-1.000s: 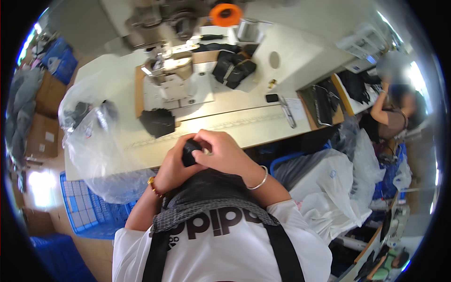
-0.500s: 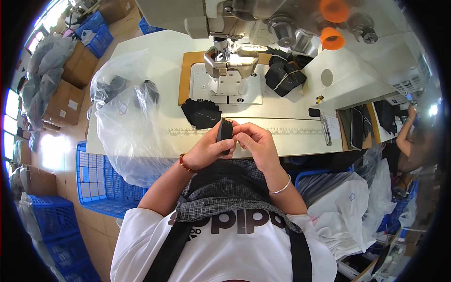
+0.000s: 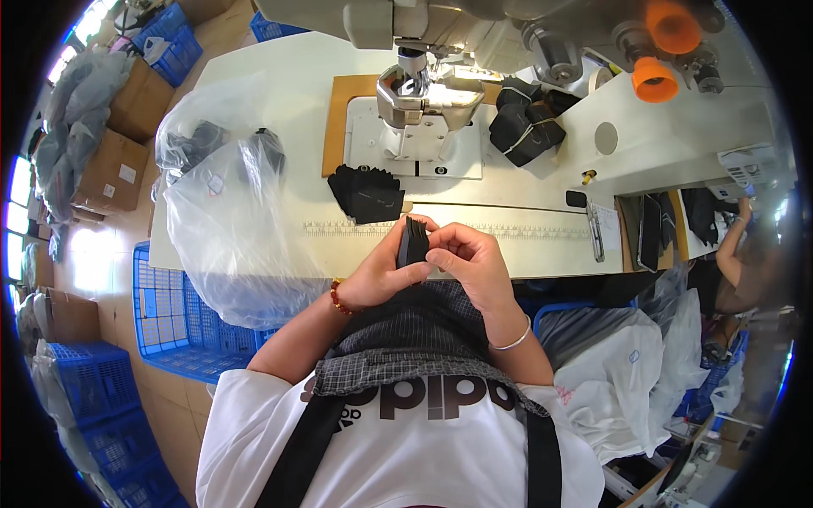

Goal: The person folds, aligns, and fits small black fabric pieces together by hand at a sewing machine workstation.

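My left hand (image 3: 374,275) is wrapped round a small stack of black fabric pieces (image 3: 412,243), thumb across its lower front. The pieces stand upright, with their uneven upper edges showing. My right hand (image 3: 478,264) is at the stack's right side, its thumb and fingertips pinched on the edge. Just beyond my hands, a fanned pile of black pieces (image 3: 366,195) lies on the sewing table (image 3: 292,72). The sewing machine (image 3: 423,106) stands behind that pile, over its metal plate.
Tied black bundles (image 3: 527,135) sit right of the machine. A clear plastic bag (image 3: 241,212) with dark pieces drapes over the table's left side. A blue crate (image 3: 169,313) stands below it. Scissors-like metal snips (image 3: 596,233) lie at the right. Another person's arm (image 3: 730,254) shows far right.
The stack in my left hand has turned so more of its broad face and layered edges show. The whole view has shifted slightly. My right fingers remain at its edge.
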Motion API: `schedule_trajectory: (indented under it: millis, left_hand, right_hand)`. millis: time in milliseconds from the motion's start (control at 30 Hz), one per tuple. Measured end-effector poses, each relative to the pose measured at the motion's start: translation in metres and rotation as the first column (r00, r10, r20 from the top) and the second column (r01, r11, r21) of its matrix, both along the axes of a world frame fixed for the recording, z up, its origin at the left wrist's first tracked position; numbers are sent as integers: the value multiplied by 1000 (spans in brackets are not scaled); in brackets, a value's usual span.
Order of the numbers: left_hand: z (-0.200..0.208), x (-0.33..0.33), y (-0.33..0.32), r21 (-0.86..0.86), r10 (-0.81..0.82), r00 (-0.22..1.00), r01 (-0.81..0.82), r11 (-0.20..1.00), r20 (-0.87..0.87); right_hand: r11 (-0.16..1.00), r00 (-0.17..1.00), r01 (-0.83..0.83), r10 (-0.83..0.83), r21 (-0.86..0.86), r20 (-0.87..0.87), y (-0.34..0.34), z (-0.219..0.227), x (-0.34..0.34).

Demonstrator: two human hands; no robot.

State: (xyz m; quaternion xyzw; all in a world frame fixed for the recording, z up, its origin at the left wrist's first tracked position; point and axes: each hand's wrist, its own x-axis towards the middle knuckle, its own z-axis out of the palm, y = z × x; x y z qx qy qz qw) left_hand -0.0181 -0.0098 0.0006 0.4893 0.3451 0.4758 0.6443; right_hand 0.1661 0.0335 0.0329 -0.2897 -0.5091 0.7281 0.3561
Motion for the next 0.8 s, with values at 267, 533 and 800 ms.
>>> schedule_trajectory:
  millis: [267,533,800]
  left_hand:
    - [5,-1,1,40,-3,1000,4,999,-12]
    - [3,-3,1,41,-56,998,55,998,19]
    - [-2,-1,2,56,-22,1000,21,998,17]
  right_hand:
    - [998,999,39,-38,-51,19,-3,1,-2]
    - [997,997,67,-65,-32,51,-4,0,-2]
    - [945,967,250,-255,210,-5,-13,0,-18]
